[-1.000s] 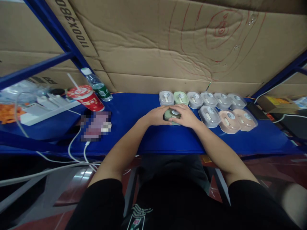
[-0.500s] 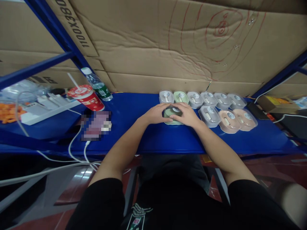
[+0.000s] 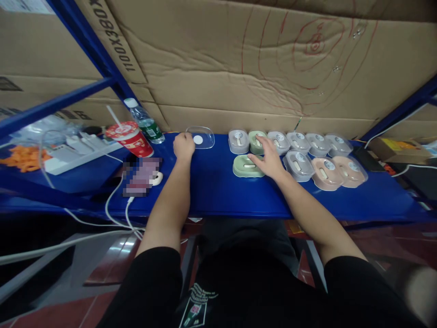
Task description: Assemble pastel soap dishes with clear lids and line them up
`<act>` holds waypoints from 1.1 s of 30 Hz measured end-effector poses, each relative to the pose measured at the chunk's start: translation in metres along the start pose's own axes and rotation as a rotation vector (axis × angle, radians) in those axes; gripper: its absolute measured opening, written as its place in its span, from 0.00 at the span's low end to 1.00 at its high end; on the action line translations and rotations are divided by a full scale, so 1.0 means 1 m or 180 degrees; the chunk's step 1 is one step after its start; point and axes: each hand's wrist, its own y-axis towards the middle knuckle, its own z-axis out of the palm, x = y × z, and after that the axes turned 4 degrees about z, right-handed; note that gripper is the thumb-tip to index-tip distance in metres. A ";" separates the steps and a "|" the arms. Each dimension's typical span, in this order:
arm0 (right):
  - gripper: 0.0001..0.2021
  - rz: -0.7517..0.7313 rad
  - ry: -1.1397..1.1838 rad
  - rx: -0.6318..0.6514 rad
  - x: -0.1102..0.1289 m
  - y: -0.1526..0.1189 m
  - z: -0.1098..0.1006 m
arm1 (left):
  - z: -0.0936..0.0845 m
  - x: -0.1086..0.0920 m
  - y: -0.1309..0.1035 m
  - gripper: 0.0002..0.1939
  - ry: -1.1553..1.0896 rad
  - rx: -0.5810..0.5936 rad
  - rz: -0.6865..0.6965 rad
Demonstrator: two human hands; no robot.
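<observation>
My left hand point(image 3: 184, 146) is closed on the edge of a clear plastic lid point(image 3: 206, 137) with a round white sticker, at the back of the table left of the boxes. Below my right hand point(image 3: 269, 160) sits a green box point(image 3: 243, 168), now without its clear cover, a pale bar on its top. The right hand is open, its thumb near that box and its fingers reaching over a second green box point(image 3: 254, 143) in the back row. Whether the fingers touch either box I cannot tell.
Lidded grey boxes point(image 3: 298, 166) and peach boxes point(image 3: 327, 175) stand to the right on the blue table point(image 3: 218, 196). On the left are a red cup point(image 3: 131, 141), a water bottle point(image 3: 146, 123), a power strip point(image 3: 61, 164) and white cables. Cardboard point(image 3: 191, 82) walls the back.
The clear lid came off the front green box and moved left and back with my left hand. My right hand opened, lifting slightly off the box.
</observation>
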 end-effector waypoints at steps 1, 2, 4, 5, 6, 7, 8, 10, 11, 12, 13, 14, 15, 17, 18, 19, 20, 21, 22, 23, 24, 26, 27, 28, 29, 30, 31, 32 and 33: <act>0.40 -0.0050 0.0074 0.0024 -0.002 0.000 0.002 | 0.001 0.005 0.005 0.20 -0.0052 -0.0023 -0.0132; 0.39 -0.0085 0.0127 0.0054 -0.004 0.000 0.003 | 0.002 0.009 0.009 0.22 -0.0130 -0.0053 -0.0225; 0.37 -0.0115 0.0162 0.0139 -0.006 0.000 0.004 | 0.005 0.015 0.013 0.28 -0.0265 -0.0118 -0.0296; 0.35 -0.0125 0.0154 0.0196 -0.007 0.000 0.005 | 0.006 0.016 0.014 0.30 -0.0296 -0.0145 -0.0297; 0.33 -0.0140 0.0139 0.0268 -0.007 -0.001 0.004 | 0.007 0.017 0.014 0.31 -0.0295 -0.0165 -0.0298; 0.32 -0.0170 0.0117 0.0364 -0.006 -0.001 0.004 | 0.007 0.017 0.013 0.31 -0.0260 -0.0167 -0.0319; 0.30 -0.0216 0.0090 0.0487 -0.006 -0.001 0.004 | 0.006 0.017 0.012 0.32 -0.0199 -0.0131 -0.0353; 0.30 -0.0340 0.0020 0.0797 -0.006 -0.002 0.004 | 0.004 0.016 0.009 0.32 -0.0037 0.0024 -0.0390; 0.31 -0.0403 -0.0023 0.0952 -0.006 -0.002 0.004 | 0.002 0.016 0.008 0.33 0.0047 0.0137 -0.0359; 0.32 -0.0456 -0.0066 0.1087 -0.006 -0.003 0.005 | 0.000 0.016 0.006 0.34 0.0125 0.0253 -0.0303; 0.33 -0.0492 -0.0100 0.1186 -0.006 -0.004 0.006 | -0.002 0.015 0.005 0.34 0.0191 0.0350 -0.0234; 0.35 -0.0510 -0.0119 0.1244 -0.007 -0.005 0.007 | -0.003 0.014 0.004 0.33 0.0244 0.0408 -0.0165; 0.37 -0.0510 -0.0123 0.1265 -0.007 -0.005 0.008 | -0.005 0.012 0.002 0.33 0.0283 0.0430 -0.0101; 0.41 -0.0473 -0.0104 0.1253 -0.008 -0.006 0.010 | -0.007 0.006 -0.002 0.32 0.0293 0.0350 0.0085; 0.43 -0.0447 -0.0095 0.1248 -0.008 -0.007 0.010 | -0.008 0.002 -0.006 0.31 0.0247 0.0269 0.0252; 0.44 -0.0423 -0.0092 0.1254 -0.009 -0.007 0.010 | -0.007 -0.003 -0.010 0.30 0.0153 0.0205 0.0478; 0.45 -0.0406 -0.0097 0.1268 -0.009 -0.006 0.010 | -0.007 -0.009 -0.016 0.29 0.0005 0.0200 0.0743; 0.46 -0.0397 -0.0104 0.1277 -0.008 -0.006 0.010 | -0.006 -0.015 -0.022 0.29 -0.0190 0.0296 0.1026; 0.46 -0.0392 -0.0106 0.1268 -0.008 -0.005 0.009 | -0.004 -0.021 -0.030 0.30 -0.0415 0.0524 0.1304; 0.45 -0.0389 -0.0092 0.1228 -0.008 -0.005 0.009 | -0.003 -0.027 -0.038 0.33 -0.0657 0.0881 0.1564; 0.45 -0.0390 -0.0054 0.1156 -0.007 -0.004 0.008 | 0.000 -0.033 -0.047 0.36 -0.0873 0.1331 0.1796; 0.43 -0.0402 0.0090 0.0945 -0.006 -0.003 0.007 | 0.004 -0.042 -0.063 0.45 -0.1129 0.2212 0.2195; 0.42 -0.0410 0.0173 0.0837 -0.006 -0.002 0.006 | 0.006 -0.045 -0.070 0.49 -0.1174 0.2548 0.2353; 0.41 -0.0418 0.0247 0.0742 -0.005 -0.002 0.006 | 0.008 -0.047 -0.075 0.53 -0.1188 0.2768 0.2481; 0.41 -0.0422 0.0309 0.0672 -0.004 -0.002 0.005 | 0.009 -0.048 -0.079 0.55 -0.1189 0.2883 0.2571; 0.41 -0.0422 0.0364 0.0631 -0.003 -0.002 0.005 | 0.010 -0.048 -0.080 0.57 -0.1194 0.2924 0.2621; 0.41 -0.0422 0.0419 0.0613 -0.002 -0.002 0.004 | 0.011 -0.047 -0.081 0.57 -0.1212 0.2918 0.2638; 0.40 -0.0428 0.0476 0.0608 -0.001 -0.002 0.004 | 0.012 -0.046 -0.080 0.57 -0.1236 0.2902 0.2640; 0.39 -0.0444 0.0533 0.0602 0.000 -0.003 0.004 | 0.013 -0.045 -0.079 0.57 -0.1258 0.2894 0.2639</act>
